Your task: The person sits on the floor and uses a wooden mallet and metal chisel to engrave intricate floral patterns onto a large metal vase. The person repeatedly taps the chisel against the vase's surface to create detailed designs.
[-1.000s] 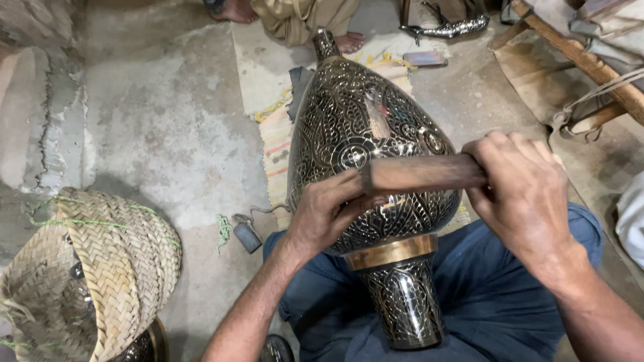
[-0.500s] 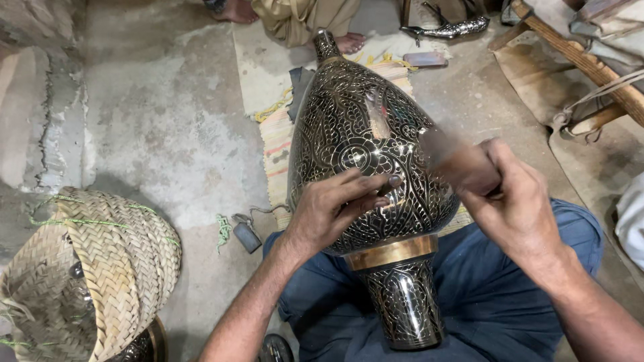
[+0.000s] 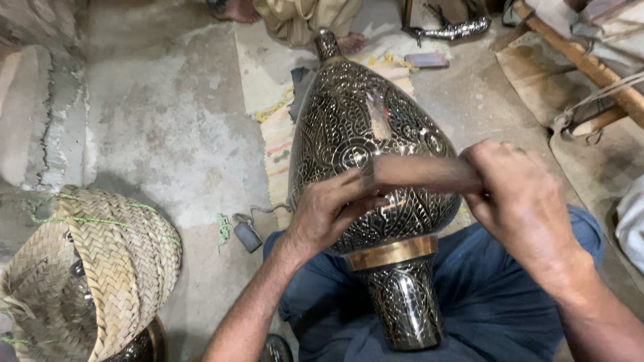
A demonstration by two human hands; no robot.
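A large engraved dark metal vase (image 3: 362, 121) with a brass band lies on my lap, its narrow neck pointing away from me. My right hand (image 3: 520, 201) grips a brown wooden mallet (image 3: 419, 174) whose head lies across the vase's belly. Low on the belly, my left hand (image 3: 329, 211) rests with its fingers closed around something small at the mallet's left end; what it holds is hidden.
A woven straw basket (image 3: 100, 268) stands at the left on the concrete floor. Another person's foot (image 3: 350, 44) and robe are at the top. A striped mat (image 3: 278, 144), a small dark object (image 3: 246, 234) and wooden beams (image 3: 590, 64) lie around.
The mallet swung up and to the right half a second ago and has come back down across the vase. My left hand stayed on the vase.
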